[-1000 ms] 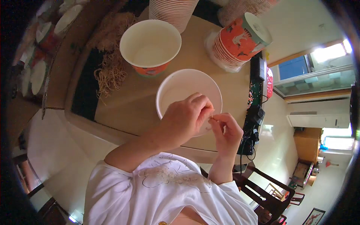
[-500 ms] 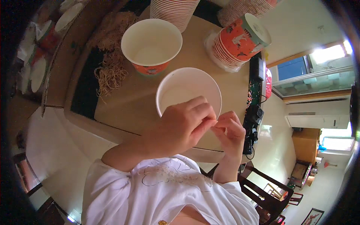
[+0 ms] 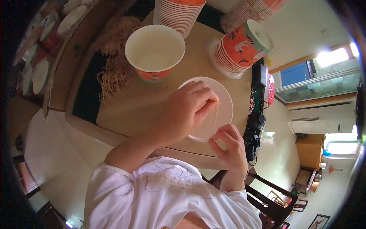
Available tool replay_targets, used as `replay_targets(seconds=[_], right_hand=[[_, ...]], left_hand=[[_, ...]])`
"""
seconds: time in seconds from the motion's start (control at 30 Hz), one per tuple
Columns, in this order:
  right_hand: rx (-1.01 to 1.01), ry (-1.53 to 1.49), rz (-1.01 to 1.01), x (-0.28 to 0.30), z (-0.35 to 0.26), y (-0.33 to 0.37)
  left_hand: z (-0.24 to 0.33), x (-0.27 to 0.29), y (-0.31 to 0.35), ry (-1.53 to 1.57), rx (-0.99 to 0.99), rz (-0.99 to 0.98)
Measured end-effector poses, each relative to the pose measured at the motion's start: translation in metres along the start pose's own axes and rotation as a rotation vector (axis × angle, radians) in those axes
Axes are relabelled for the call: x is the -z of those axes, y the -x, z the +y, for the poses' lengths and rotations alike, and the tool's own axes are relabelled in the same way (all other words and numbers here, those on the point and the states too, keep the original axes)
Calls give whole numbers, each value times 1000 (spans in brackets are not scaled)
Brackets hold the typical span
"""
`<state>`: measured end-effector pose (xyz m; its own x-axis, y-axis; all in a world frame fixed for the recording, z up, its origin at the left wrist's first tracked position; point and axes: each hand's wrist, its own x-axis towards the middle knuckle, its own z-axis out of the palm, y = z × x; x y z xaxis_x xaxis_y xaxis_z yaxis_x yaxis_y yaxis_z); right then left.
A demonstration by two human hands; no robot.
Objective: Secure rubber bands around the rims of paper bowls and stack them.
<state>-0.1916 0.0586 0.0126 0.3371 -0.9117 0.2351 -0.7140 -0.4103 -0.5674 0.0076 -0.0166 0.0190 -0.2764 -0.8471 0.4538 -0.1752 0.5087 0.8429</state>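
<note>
My left hand is closed in a pinch over a white-lined paper tub, covering part of its left side. Close to the near rim, my right hand pinches too. Between the two pinches runs a thin pale string, faint against the tub's white inside. A second paper tub, orange outside and white inside, stands upright just beyond my left hand.
A tangle of pinkish-tan strings lies at the table's left. Farther back are a tall stack of tubs and an upside-down orange stack in clear plastic. Black adapters and cables line the right edge.
My hands, close together before, have drawn apart, the right one nearer to me, and the string now shows stretched between them. The tub below appears farther right.
</note>
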Motion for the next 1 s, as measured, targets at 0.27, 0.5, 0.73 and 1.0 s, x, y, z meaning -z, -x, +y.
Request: replay_targets(seconds=[0.27, 0.5, 0.73, 1.0], right_hand=[[-349, -367, 185, -12, -11, 2], [-455, -909, 267, -21, -16, 3], [-482, -971, 390, -27, -13, 0], [-389, -777, 478, -13, -4, -14]], left_hand=[[12, -13, 53, -423, -102, -62], [8, -35, 70, -427, -3, -103], [-20, -34, 77, -246, -18, -97], [-16, -29, 77, -323, 37, -283]])
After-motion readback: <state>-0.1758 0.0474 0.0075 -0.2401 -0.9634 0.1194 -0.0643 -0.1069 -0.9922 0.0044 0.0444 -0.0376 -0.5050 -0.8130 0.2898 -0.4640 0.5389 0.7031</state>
